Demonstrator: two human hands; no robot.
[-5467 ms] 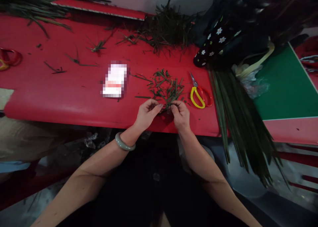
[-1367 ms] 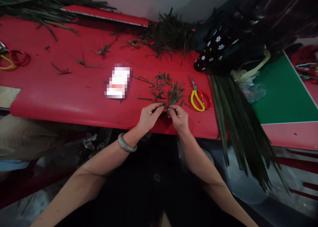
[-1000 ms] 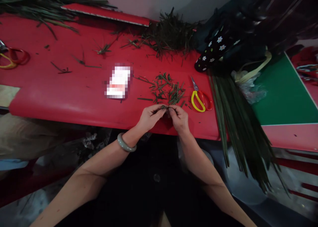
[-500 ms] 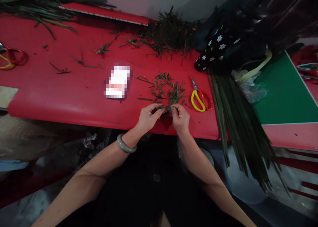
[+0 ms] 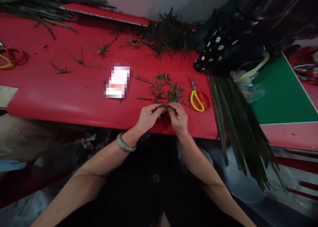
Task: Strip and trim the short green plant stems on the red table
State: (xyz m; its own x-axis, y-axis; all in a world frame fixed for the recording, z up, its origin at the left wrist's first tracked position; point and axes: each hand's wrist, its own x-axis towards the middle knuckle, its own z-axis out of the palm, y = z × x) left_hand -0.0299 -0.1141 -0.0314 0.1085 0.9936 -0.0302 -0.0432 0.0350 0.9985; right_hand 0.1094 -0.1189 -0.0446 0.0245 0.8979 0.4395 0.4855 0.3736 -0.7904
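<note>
My left hand (image 5: 149, 116), with a pale green bangle (image 5: 126, 143) on its wrist, pinches a small piece of green leaf strip (image 5: 165, 107) close to the table's front edge. From the other side my right hand (image 5: 179, 117) grips the same piece, its thumb and fingers closed. The fingertips nearly meet, so most of the piece is hidden. Just beyond them lie short cut leaf bits (image 5: 164, 88) in a loose scatter. Scissors (image 5: 198, 99) with one yellow and one red handle lie right of the bits, blades pointing away.
A pixelated, phone-like rectangle (image 5: 117, 82) lies left of the bits on the red tabletop (image 5: 74, 98). Long leaves (image 5: 233, 121) hang over the edge at right. Behind is a heap of leaf scraps (image 5: 171, 33); other scissors (image 5: 12, 57) lie far left.
My right hand has shifted slightly left, bringing its fingertips closer to those of my left hand. The left hand has hardly moved.
</note>
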